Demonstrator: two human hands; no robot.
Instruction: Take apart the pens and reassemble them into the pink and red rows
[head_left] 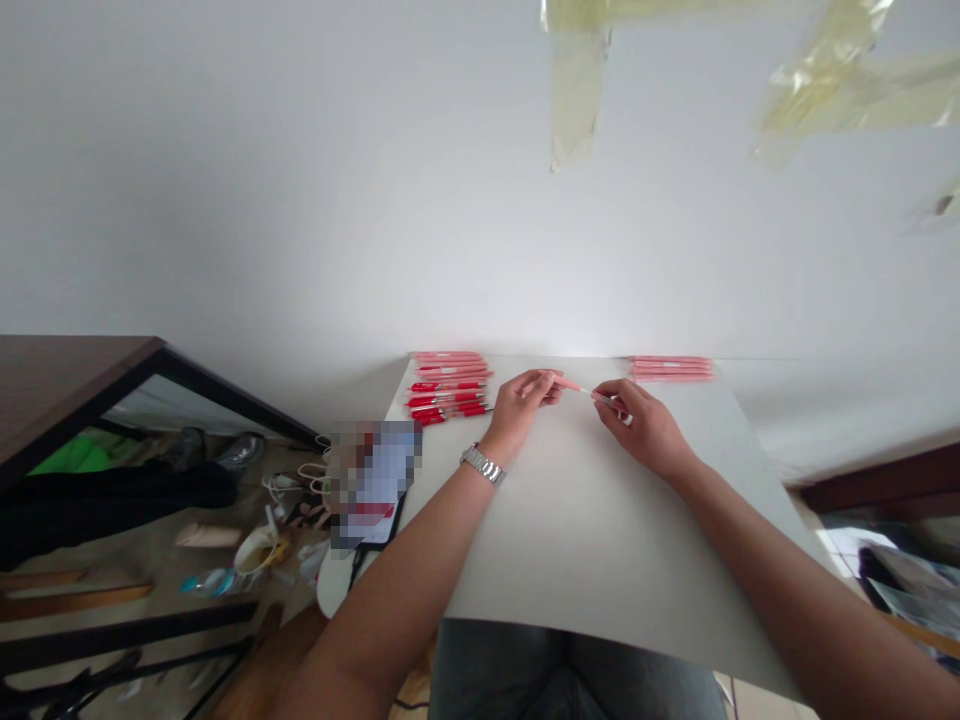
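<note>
My left hand [525, 398] is closed around the pink barrel of a pen [571, 385], a silver watch [482, 464] on its wrist. My right hand [637, 420] pinches the pen's other end, a thin clear and white piece [606, 399]. Both hands meet above the far part of a white board [585, 540] resting across my lap. A pile of several red and pink pens [450, 386] lies on the board just left of my left hand. A smaller row of pink pens [671, 368] lies at the board's far right corner.
A white wall rises right behind the board, with yellowish tape strips [577, 90] stuck high up. A dark wooden table [67, 390] stands at left. Cups, bags and clutter [255, 545] cover the floor to my left. More dark furniture [877, 490] sits at right.
</note>
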